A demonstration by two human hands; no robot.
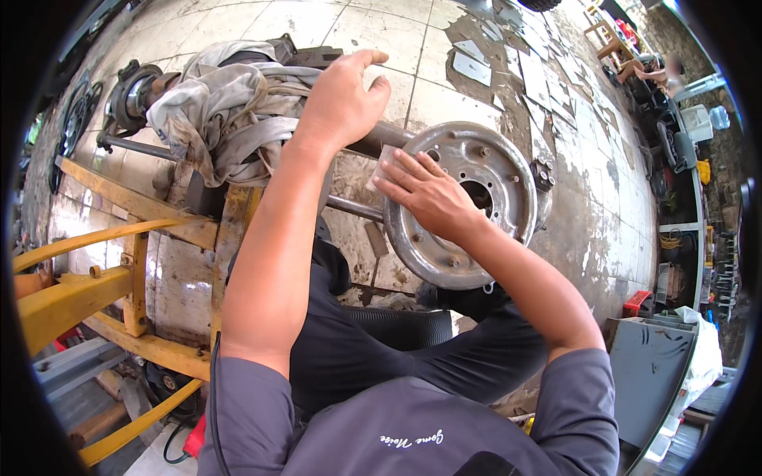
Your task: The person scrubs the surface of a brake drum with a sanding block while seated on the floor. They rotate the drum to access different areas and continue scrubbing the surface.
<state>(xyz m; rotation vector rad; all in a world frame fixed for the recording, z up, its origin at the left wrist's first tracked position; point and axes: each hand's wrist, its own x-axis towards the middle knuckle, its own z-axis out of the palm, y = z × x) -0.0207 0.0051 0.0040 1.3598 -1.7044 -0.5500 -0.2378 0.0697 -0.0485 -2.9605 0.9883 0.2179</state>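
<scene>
One left hand (345,99): partly open, fingers together and slightly bent, thumb set apart from the forefinger, tips toward the right; above the axle tube (382,141), beside the cloth bundle (226,107). Contact and any hold: cannot tell.

One right hand (432,194): nearly flat, fingers extended toward the left, laid over a thin pale pad (383,166) at the left rim of the metal disc; palm over the face.

One metal disc (452,244): grey, round, bolts about a central hole; ahead of the person's knees, at the right end of the axle tube. Broad face turned up toward the wearer.

One axle tube, long axis crosswise, left to right; the cloth bundle draped over its left part. One thin rod (357,209) nearer the person, roughly alongside.
</scene>
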